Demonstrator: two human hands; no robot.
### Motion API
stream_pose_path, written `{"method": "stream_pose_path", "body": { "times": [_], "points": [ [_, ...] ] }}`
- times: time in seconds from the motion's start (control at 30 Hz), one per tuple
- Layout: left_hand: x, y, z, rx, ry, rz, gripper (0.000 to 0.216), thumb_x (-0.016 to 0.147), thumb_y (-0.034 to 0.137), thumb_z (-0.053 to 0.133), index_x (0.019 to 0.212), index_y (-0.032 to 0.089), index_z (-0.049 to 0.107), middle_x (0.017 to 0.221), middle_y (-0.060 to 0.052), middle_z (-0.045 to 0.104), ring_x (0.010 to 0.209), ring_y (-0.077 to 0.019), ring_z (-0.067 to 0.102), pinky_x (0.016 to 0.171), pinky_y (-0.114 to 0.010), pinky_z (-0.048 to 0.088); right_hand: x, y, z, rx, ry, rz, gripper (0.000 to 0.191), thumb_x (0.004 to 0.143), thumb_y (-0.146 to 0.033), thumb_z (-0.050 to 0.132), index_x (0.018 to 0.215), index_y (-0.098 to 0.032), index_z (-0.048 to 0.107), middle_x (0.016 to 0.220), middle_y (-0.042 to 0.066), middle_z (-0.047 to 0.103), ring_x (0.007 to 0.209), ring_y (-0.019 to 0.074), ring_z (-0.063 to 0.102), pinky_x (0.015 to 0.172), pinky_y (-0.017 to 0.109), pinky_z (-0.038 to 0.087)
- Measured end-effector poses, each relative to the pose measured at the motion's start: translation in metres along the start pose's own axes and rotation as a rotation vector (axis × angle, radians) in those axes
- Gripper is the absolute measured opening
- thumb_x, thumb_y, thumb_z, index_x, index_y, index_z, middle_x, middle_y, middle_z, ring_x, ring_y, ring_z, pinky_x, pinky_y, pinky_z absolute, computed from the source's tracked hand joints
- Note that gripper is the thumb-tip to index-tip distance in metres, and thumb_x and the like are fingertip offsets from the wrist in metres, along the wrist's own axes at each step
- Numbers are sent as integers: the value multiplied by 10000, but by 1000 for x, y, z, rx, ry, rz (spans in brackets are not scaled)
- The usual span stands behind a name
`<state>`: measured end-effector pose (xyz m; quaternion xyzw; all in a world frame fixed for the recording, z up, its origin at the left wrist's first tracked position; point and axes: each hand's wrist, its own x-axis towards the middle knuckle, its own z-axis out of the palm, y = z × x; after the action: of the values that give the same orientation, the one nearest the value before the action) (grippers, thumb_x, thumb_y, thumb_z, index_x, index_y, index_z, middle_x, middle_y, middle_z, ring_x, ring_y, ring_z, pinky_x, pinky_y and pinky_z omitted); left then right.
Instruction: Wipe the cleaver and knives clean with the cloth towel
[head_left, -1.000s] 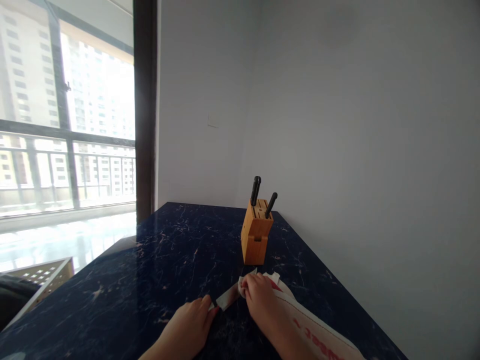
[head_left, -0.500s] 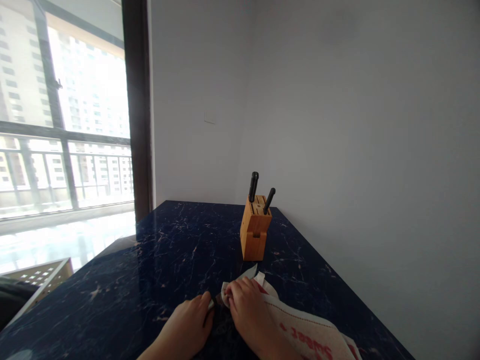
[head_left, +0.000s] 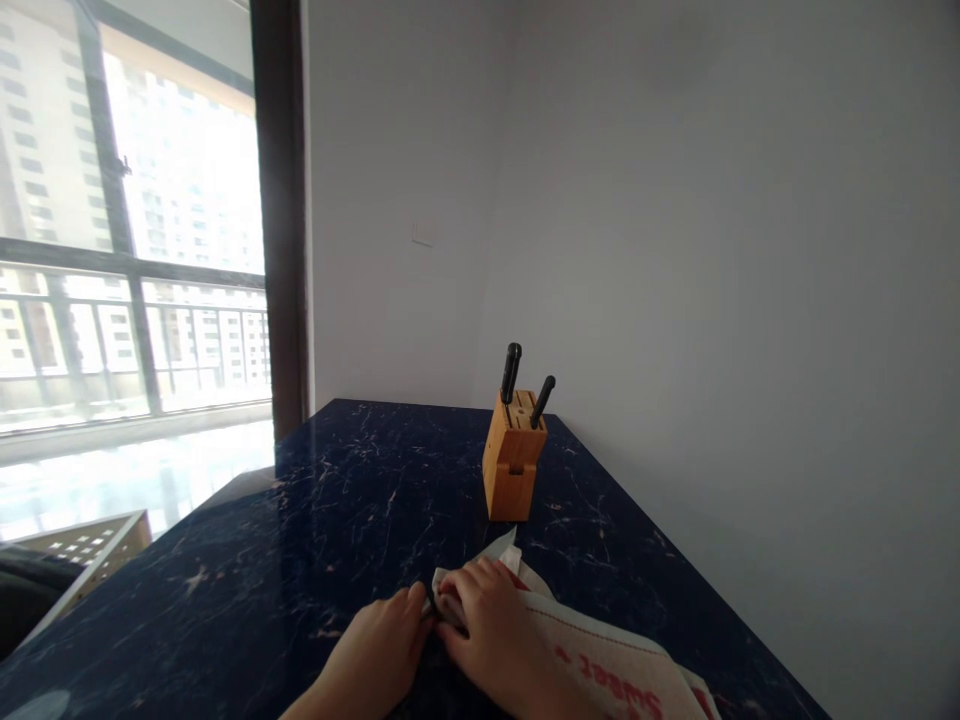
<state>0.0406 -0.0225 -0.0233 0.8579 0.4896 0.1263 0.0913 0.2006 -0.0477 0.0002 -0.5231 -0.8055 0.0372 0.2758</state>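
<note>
A knife (head_left: pixel 501 544) points away from me, its bare blade tip showing just past my right hand. My left hand (head_left: pixel 379 645) is closed round the knife's handle, which is mostly hidden by the fingers. Pinched in my right hand (head_left: pixel 491 625) is a white cloth with red lettering (head_left: pixel 600 655), folded against the blade. The rest of the cloth trails to the right over the table. Just beyond the blade tip stands a wooden knife block (head_left: pixel 511 490), with black-handled knives (head_left: pixel 511 372) in its slots.
The dark blue marbled table (head_left: pixel 375 480) stretches ahead and narrows toward the wall (head_left: pixel 675 250). Its right edge runs along that wall. At the lower left is a beige perforated crate (head_left: pixel 94 550) with dark stuff in it. A bright window (head_left: pixel 180 250) fills the left side.
My right hand has slid slightly back along the blade with the cloth, closer to my left hand. The view has shifted a little; the knife block stays put.
</note>
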Motion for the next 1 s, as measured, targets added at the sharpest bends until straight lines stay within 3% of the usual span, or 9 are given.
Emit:
{"method": "stream_pose_path", "body": {
  "times": [0.23,0.47,0.7,1.0],
  "points": [
    [0,1,-4,2,-1,2,219,878,274,313,881,201,519,838,-58,649,793,-205,624,676,-278,419,-3,3,2,-31,-49,-14,200,759,-53,445,846,-203,546,866,2,578,847,150,484,782,262,316],
    [-2,2,-6,-9,15,26,228,875,305,317,917,213,522,860,-53,646,806,-208,618,692,-284,415,-1,-1,1,83,59,66,183,773,-65,454,799,-222,547,832,-26,587,833,135,486,773,242,311],
    [-1,1,-4,-14,1,18,245,884,308,303,884,209,527,844,-52,648,790,-205,625,679,-279,416,-3,-1,4,55,16,26,184,744,-52,446,795,-216,512,831,-13,575,826,151,484,763,247,318],
    [0,1,-5,4,0,-7,275,893,324,275,853,201,518,816,-60,661,766,-207,634,650,-276,418,7,31,-2,-24,82,159,242,735,-19,412,786,-223,532,809,-17,585,808,142,508,730,227,329]
  ]
}}
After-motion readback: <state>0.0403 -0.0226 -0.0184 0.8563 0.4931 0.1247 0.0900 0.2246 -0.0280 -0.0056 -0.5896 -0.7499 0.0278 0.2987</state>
